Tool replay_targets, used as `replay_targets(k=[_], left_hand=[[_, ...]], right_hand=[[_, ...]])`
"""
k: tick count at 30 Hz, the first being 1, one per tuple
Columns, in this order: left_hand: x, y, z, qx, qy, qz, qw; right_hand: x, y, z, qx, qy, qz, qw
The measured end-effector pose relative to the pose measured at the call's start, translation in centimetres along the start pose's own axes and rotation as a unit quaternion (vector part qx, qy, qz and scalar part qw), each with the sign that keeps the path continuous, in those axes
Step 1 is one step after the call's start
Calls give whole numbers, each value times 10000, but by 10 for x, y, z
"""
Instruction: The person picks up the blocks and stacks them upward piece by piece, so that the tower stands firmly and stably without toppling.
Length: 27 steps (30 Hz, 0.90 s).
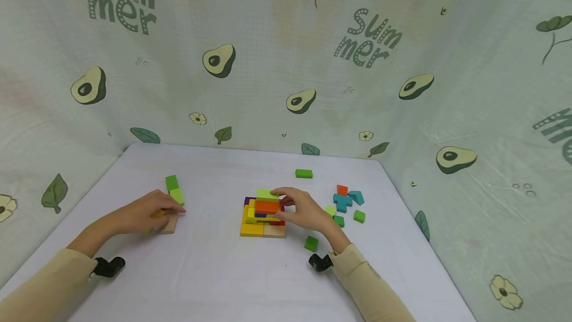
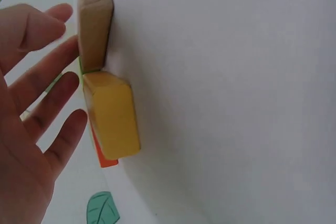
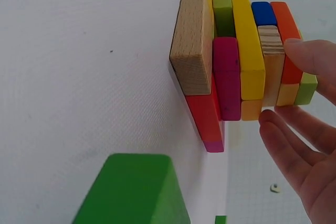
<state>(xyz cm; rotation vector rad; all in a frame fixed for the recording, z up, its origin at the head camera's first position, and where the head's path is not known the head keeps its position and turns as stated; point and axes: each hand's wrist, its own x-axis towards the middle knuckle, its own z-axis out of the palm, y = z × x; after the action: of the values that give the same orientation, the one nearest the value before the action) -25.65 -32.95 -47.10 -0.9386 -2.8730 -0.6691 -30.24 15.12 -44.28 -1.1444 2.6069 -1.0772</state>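
A layered stack of colored wooden blocks (image 1: 252,229) stands mid-table. My right hand (image 1: 303,208) is at its upper right side. In the right wrist view, the thumb touches an orange block (image 3: 286,24), and fingertips rest by the end of the upper layers. A light green block (image 1: 265,195) tops the stack, under the index fingertip. At the left, my left hand (image 1: 145,212) hovers close over a natural wood block (image 1: 170,224) and a yellow block (image 2: 116,116). Its fingers are spread and relaxed in the left wrist view, beside these blocks, gripping neither.
Two green blocks (image 1: 172,183) lie beyond the left hand. Right of the stack are scattered teal blocks (image 1: 342,201), a small orange-red block (image 1: 342,190) and several green ones, one (image 1: 311,243) near the right wrist. Another green block (image 1: 304,174) lies behind the stack. Patterned cloth surrounds the white table.
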Motion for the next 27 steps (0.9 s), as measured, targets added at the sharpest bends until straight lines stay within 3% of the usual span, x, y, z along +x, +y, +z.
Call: replay_targets(k=[5,9,15,20,24,27], left_hand=[[-3,6,-10,-5,-257,60,9997],[-4,8,-13,18,-268,144,9995],[-1,-1,-4,122,-122,251,9995],[2,1,2,285,33,130,9995],[3,5,0,280,-51,-2,9996],[5,5,0,236,-129,105,9996]], right_hand=[[1,0,-1,-20,1,-4,10000],[2,0,-1,-47,2,2,10000],[1,1,0,-35,7,96,9999],[1,0,1,-6,1,108,9999],[1,0,1,22,15,80,10000],[1,0,1,18,28,98,9999]])
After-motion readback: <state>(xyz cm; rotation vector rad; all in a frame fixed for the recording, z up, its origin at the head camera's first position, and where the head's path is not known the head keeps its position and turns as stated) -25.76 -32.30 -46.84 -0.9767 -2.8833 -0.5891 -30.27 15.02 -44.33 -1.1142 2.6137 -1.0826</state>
